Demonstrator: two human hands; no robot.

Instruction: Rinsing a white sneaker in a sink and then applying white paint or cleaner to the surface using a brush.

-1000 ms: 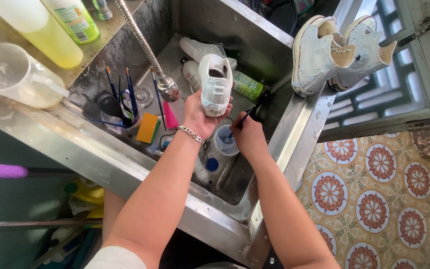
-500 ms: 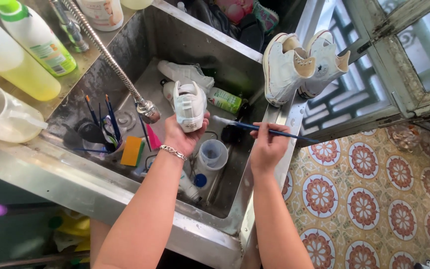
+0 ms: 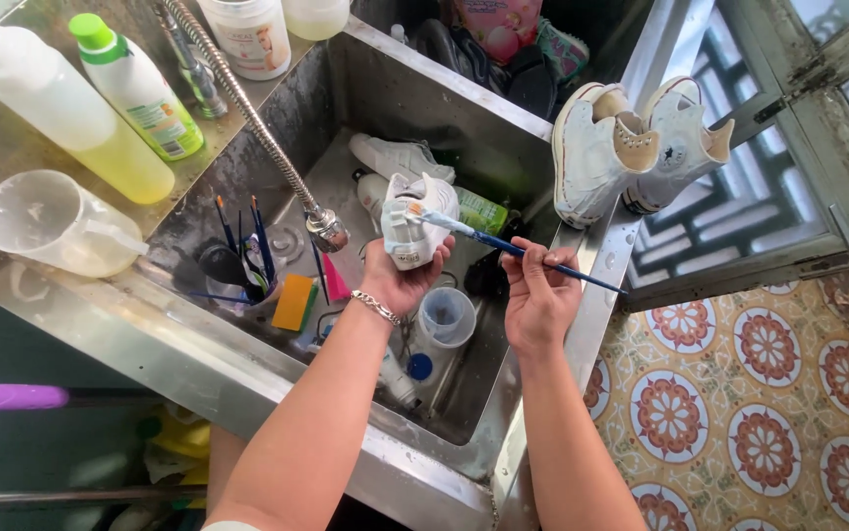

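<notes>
My left hand [image 3: 397,280] grips a small white sneaker [image 3: 417,218] from below, holding it over the steel sink [image 3: 247,379]. My right hand [image 3: 539,295] pinches a thin blue-handled paintbrush [image 3: 518,249], its bristle tip resting on the side of the sneaker. A bracelet circles my left wrist. Under the shoe, a clear cup [image 3: 446,317] stands in the basin.
A flexible faucet hose [image 3: 326,228] hangs left of the shoe. A holder with several brushes [image 3: 242,261] and a yellow sponge [image 3: 295,301] sit in the sink. Two white high-top sneakers [image 3: 631,147] lean on the right rim. Bottles [image 3: 136,88] and a measuring jug [image 3: 56,224] stand on the left counter.
The brush has risen from low beside the shoe and its tip now touches the sneaker's side. The sneaker has turned slightly in my left hand. The camera view has shifted.
</notes>
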